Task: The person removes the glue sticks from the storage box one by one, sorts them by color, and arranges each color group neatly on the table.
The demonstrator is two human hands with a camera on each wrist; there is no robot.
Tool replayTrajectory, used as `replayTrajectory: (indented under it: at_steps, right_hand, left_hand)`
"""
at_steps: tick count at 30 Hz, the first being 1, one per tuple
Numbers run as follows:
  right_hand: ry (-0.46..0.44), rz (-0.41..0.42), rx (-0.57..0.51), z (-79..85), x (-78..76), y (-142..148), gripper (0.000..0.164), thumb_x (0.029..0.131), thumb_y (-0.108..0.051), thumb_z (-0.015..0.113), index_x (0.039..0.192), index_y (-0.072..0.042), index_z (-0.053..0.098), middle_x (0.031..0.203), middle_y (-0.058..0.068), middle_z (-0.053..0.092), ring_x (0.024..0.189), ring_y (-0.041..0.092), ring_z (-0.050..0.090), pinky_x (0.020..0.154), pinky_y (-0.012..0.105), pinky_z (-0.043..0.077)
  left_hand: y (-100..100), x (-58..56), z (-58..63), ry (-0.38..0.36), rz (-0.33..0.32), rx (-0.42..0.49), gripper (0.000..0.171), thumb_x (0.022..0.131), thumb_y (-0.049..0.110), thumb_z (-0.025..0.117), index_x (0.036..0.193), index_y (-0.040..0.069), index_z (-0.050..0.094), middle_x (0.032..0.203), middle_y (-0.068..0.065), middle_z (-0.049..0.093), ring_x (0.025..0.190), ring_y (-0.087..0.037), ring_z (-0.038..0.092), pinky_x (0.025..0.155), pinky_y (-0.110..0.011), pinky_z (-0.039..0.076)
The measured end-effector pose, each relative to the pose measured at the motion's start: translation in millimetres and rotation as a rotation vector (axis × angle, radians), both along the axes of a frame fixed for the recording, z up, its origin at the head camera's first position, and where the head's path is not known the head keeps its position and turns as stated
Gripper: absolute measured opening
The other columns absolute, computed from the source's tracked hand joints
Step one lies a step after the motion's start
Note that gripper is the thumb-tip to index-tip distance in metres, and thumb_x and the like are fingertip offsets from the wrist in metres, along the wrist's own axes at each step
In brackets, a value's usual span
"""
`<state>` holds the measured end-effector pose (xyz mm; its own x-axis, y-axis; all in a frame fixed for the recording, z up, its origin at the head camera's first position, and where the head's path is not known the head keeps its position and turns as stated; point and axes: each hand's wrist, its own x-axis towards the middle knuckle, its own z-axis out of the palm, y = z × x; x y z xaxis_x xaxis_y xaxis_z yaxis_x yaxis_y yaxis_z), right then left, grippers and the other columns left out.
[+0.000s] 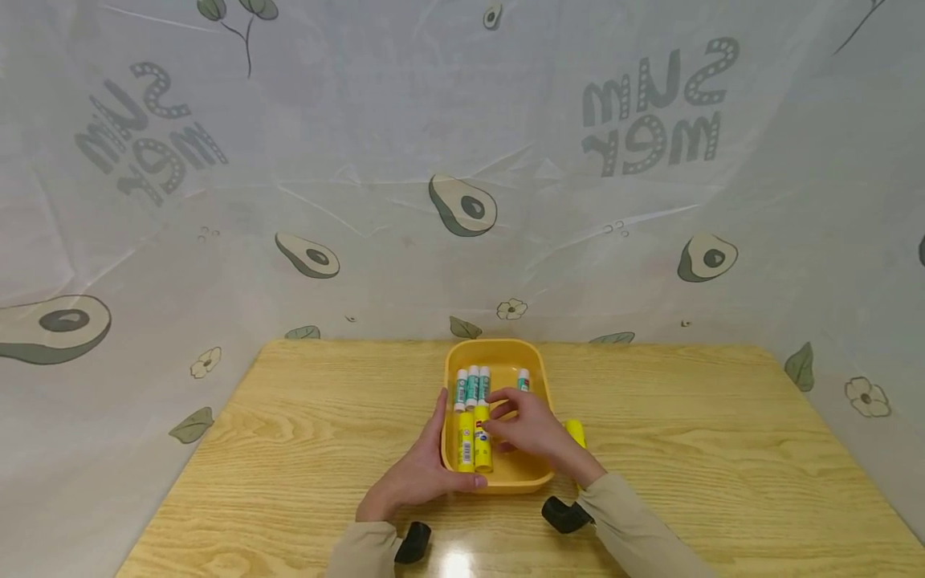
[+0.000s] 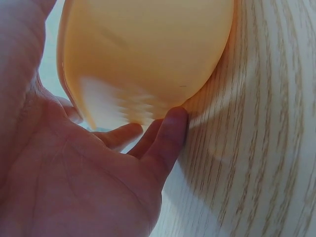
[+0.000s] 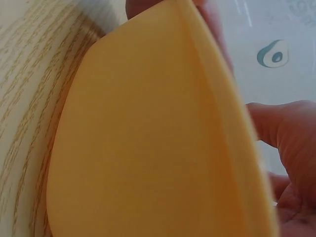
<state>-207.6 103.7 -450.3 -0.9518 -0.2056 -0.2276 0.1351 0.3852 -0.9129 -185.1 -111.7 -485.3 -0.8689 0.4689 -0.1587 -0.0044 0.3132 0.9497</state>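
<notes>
A pale backdrop sheet [image 1: 390, 104], printed with avocado halves, leaves and mirrored "summer" lettering, stands behind and along both sides. Below it spreads the wood-grain tabletop [image 1: 686, 466], its far edge against the sheet, its side edges fanning outward. The yellow-orange plastic tray [image 1: 506, 354] sits mid-width with its far end close to that far edge; the wood runs wide to left and right, leaving sideways room. The left hand [image 1: 419, 475] holds the tray's near left corner, thumb at the near rim, fingers along the outer wall. The right hand [image 1: 531, 425] reaches over the right rim, fingers bent and parted at a yellow glue stick [image 1: 483, 453]; I cannot tell whether they pinch it. A second yellow glue stick [image 1: 466, 441] lies just left of it in the tray, and a third yellow glue stick [image 1: 576, 432] on the tabletop just right of the tray, partly behind the right wrist. Beyond the pair lie three slimmer green-and-white glue sticks [image 1: 473, 388], with another slim glue stick [image 1: 523, 380] near the right wall
</notes>
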Motion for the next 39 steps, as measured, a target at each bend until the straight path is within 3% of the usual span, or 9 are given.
replayTrajectory:
  at_steps: [18,25,32,39]
  right_hand:
    - [0.003,0.001,0.161,-12.3,-9.6,-11,0.053,0.082,-0.011,0.085,0.131,-0.007,0.063,0.097,0.009,0.061,0.071,0.018,0.062,0.065,0.032,0.062]
    - [0.004,0.014,0.177,-12.7,-10.8,-12,0.050,0.082,-0.011,0.086,0.127,-0.008,0.062,0.091,0.008,0.061,0.068,0.019,0.064,0.063,0.032,0.061]
    - [0.001,0.017,0.193,-13.9,-10.5,-11,0.041,0.082,-0.016,0.086,0.114,-0.007,0.062,0.088,0.007,0.061,0.066,0.019,0.066,0.062,0.031,0.061]
    - [0.001,0.033,0.194,-15.2,-10.9,-10,0.035,0.081,-0.014,0.086,0.107,-0.009,0.063,0.086,0.006,0.060,0.066,0.018,0.063,0.061,0.028,0.058]
  left_hand:
    - [-1,-0.8,-0.9,0.013,-0.023,0.019,0.134,0.082,0.030,0.088,0.162,0.029,-0.020,0.173,-0.010,0.003,0.149,-0.026,0.035,0.124,-0.052,0.026]
    - [-1,-0.7,0.5,0.014,-0.020,0.010,0.133,0.083,0.031,0.087,0.163,0.030,-0.019,0.173,-0.008,0.003,0.151,-0.026,0.032,0.125,-0.051,0.026]
    - [0,-0.2,1.0,0.015,-0.022,0.013,0.132,0.084,0.032,0.087,0.162,0.030,-0.020,0.172,-0.010,0.009,0.137,-0.023,0.050,0.121,-0.050,0.035]
    - [0,-0.7,0.0,0.013,-0.017,0.000,0.133,0.083,0.033,0.087,0.162,0.030,-0.019,0.173,-0.009,0.007,0.144,-0.024,0.043,0.122,-0.049,0.034]
